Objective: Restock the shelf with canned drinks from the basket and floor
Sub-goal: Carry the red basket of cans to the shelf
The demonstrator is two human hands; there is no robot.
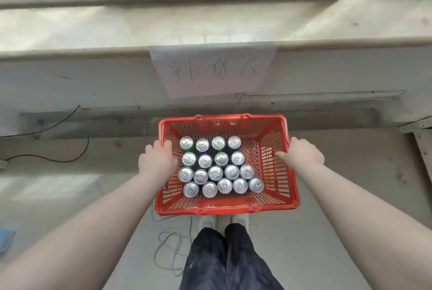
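while left hand and right hand grip opposite rims of the red basket, its cans stand upright inside; restocking seems not yet begun.

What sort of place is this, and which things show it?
Probably a shop's restocking area: a handwritten paper sign reading "restock area", a red shopping basket holding cans, and loose cables on the floor.

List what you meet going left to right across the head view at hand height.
Thin black cable on the floor → left hand gripping the red plastic basket → upright silver-topped drink cans → right hand.
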